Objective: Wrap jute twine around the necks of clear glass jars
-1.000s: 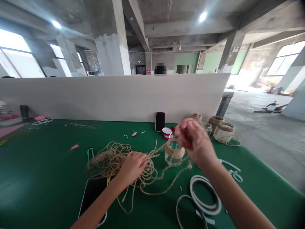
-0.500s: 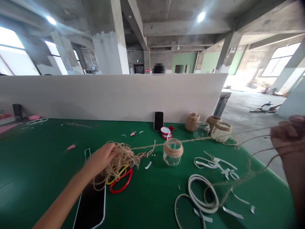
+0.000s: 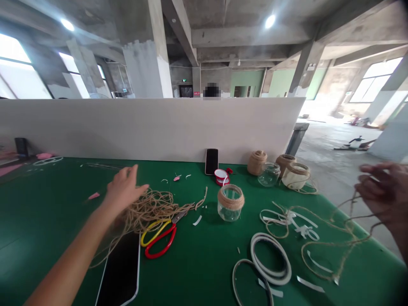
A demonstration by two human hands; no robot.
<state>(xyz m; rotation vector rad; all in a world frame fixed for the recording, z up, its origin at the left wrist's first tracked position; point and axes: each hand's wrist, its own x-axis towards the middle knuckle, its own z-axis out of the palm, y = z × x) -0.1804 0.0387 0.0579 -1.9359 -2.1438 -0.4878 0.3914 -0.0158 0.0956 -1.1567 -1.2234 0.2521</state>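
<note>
twine [image 3: 156, 205] lies heaped just beside the splayed left hand [image 3: 123, 187], contact unclear; its loops dangle from the curled right hand [image 3: 381, 187], well apart, near the right edge of the tabletop [image 3: 197, 272], whose green stretches leftward past the heap.

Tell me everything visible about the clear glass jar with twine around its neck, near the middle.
The clear glass jar stands upright and open-mouthed on the green table. Rough brown twine is wound in a band around its neck; the lower body is bare and see-through. Neither the left hand nor the right hand touches it. A red-and-white spool sits just behind; contact is unclear.
</note>
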